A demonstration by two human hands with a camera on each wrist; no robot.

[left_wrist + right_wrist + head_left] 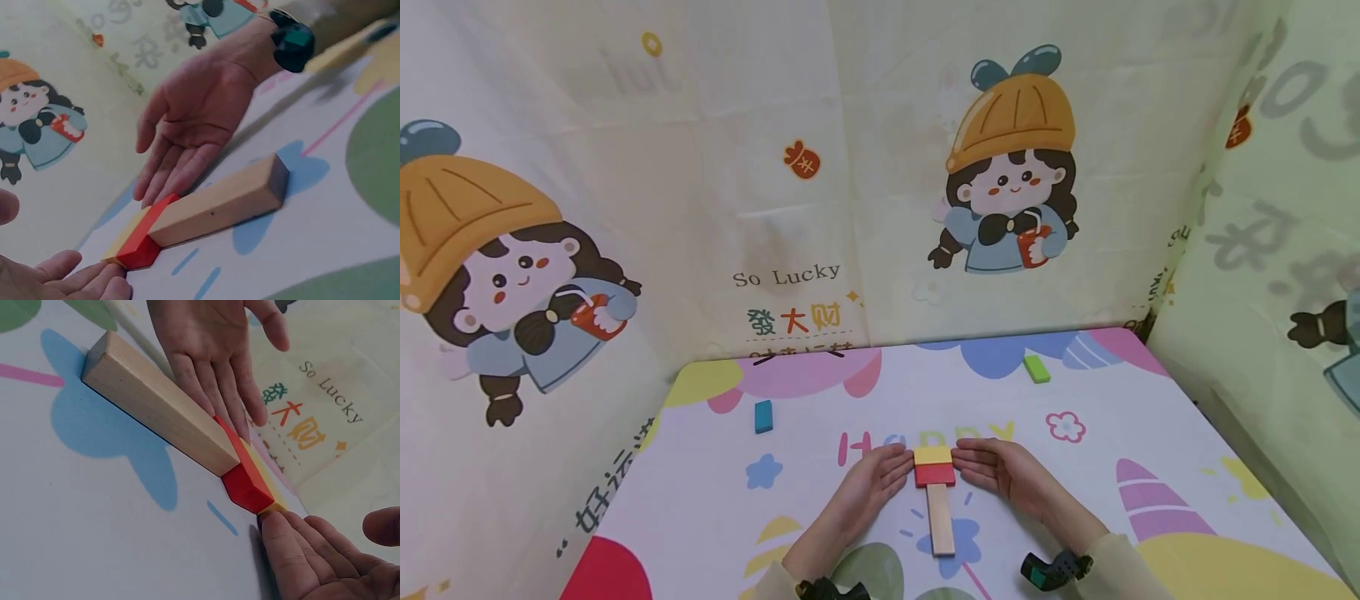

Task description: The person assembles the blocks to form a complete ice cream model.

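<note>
A white printed worktop (pixel 700 508) carries a red block (pixel 935 476). From its near side runs a plain wooden block (pixel 941 523); flanking it, the left hand (pixel 874 478) and right hand (pixel 997 472), straight-fingered, grip nothing. Against its far side lies a yellow block (pixel 933 455); beyond, leftward, a blue block (pixel 763 417); farther, rightward, a green block (pixel 1037 369).

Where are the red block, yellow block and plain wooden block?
Red block (pixel 935 474): head view, middle of its top.
Yellow block (pixel 933 455): head view, middle of its top.
Plain wooden block (pixel 940 517): head view, middle of its top.
</note>
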